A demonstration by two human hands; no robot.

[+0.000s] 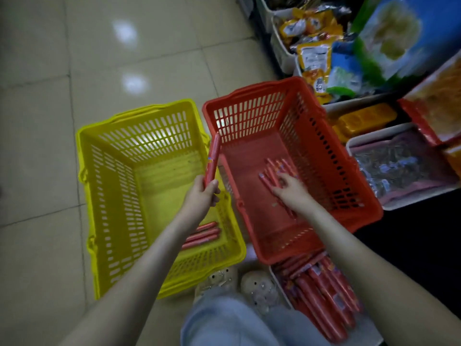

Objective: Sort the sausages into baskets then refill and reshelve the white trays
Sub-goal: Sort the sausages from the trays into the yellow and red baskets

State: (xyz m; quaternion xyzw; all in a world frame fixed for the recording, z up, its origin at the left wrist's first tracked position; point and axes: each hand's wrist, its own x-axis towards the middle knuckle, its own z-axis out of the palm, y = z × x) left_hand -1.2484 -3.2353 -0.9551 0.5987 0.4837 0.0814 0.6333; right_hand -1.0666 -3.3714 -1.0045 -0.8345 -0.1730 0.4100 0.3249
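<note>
Pale trousers [224, 323] filled the near edge, and just right of them a white tray [277, 278] of unsorted sausages [324, 295] was kept within reach, touching the near end of the red basket [311, 116]. Left of that basket, the yellow basket [104, 196] held three thick sausages [202, 234]. The left hand [202, 196] was clamped on another thick sausage [213, 158], raised at the shared rims. The right hand [290, 187] lay inside the red basket, fingers spread on thin sausages [277, 168], seemingly setting them down.
</note>
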